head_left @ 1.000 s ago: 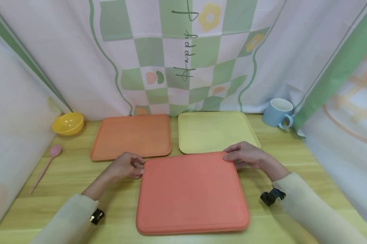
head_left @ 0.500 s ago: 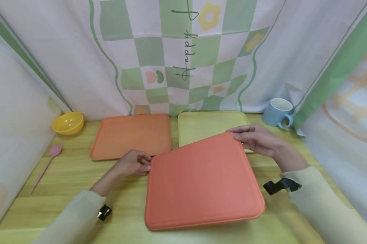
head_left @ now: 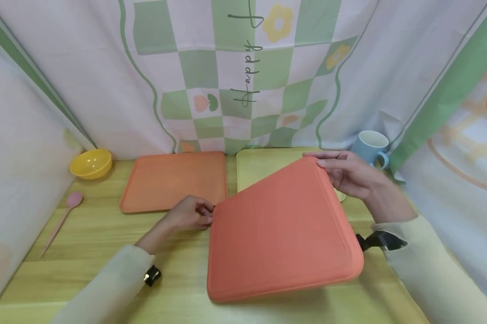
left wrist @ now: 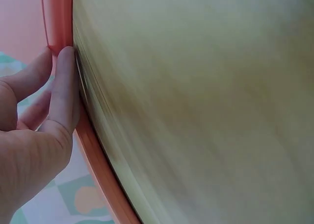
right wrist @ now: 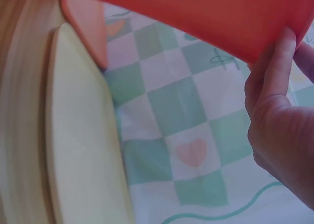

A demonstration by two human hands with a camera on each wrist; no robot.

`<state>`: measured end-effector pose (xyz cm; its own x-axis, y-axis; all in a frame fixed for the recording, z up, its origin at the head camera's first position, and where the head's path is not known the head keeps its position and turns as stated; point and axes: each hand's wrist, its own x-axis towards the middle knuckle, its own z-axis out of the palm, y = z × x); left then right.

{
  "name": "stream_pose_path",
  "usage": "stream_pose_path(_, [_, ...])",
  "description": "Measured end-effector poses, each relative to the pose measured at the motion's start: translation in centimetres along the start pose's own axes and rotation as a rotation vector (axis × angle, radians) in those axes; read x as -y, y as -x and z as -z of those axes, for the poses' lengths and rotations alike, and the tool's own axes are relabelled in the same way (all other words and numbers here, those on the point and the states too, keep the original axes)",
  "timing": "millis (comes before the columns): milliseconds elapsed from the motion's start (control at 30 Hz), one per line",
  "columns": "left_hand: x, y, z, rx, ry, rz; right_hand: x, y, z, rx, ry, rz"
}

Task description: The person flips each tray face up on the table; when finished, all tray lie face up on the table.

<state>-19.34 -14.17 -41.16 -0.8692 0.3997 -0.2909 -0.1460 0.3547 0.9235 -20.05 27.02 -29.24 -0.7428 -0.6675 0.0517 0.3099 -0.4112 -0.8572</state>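
A red tray [head_left: 279,229] is tilted over the table, its right side raised well above its left. My right hand [head_left: 350,173] pinches its far right corner; in the right wrist view the thumb and fingers of that hand [right wrist: 284,111] grip the tray's red edge [right wrist: 211,18]. At the far left corner my left hand [head_left: 192,211] pinches the rim low over the tabletop, and the left wrist view has its fingertips on the red rim [left wrist: 59,18]. Behind it lie an orange tray [head_left: 174,180] and a yellow tray [head_left: 267,164], partly covered by the red one.
A yellow bowl [head_left: 91,164] and a pink spoon [head_left: 67,213] are at the left of the wooden table [head_left: 105,243]. At the back right a blue mug [head_left: 368,146] stands partly behind my right hand. A checkered curtain [head_left: 235,76] hangs along the back.
From lying nearly level, the red tray has tipped up on its right side and shifted right. My right hand has risen with its corner; my left hand has slid right.
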Motion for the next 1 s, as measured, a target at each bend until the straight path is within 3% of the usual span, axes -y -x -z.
stream_pose_path(167, [-0.6, -0.6, -0.6, 0.027, -0.044, -0.053, 0.7, -0.5, -1.5, 0.006, -0.031, 0.033])
stream_pose_path(300, [-1.3, -0.8, -0.3, 0.003, -0.165, -0.12, 1.1, -1.1, -2.8, 0.004, -0.045, 0.041])
stream_pose_path(400, [-2.1, -0.7, 0.1, -0.006, -0.192, -0.149, 1.4, -1.4, -3.6, -0.012, -0.044, 0.043])
stream_pose_path(567, [-3.6, -0.4, 0.6, 0.02, -0.039, -0.117, 2.1, -1.9, -4.7, -0.063, -0.03, 0.06])
stream_pose_path(800, [-6.3, 0.4, 0.4, -0.016, -0.053, -0.204, 3.2, -2.4, -5.8, -0.084, -0.041, 0.074])
stream_pose_path(1000, [-8.6, 1.1, -0.2, 0.006, 0.068, -0.192, 4.2, -2.6, -6.3, -0.051, -0.033, 0.08])
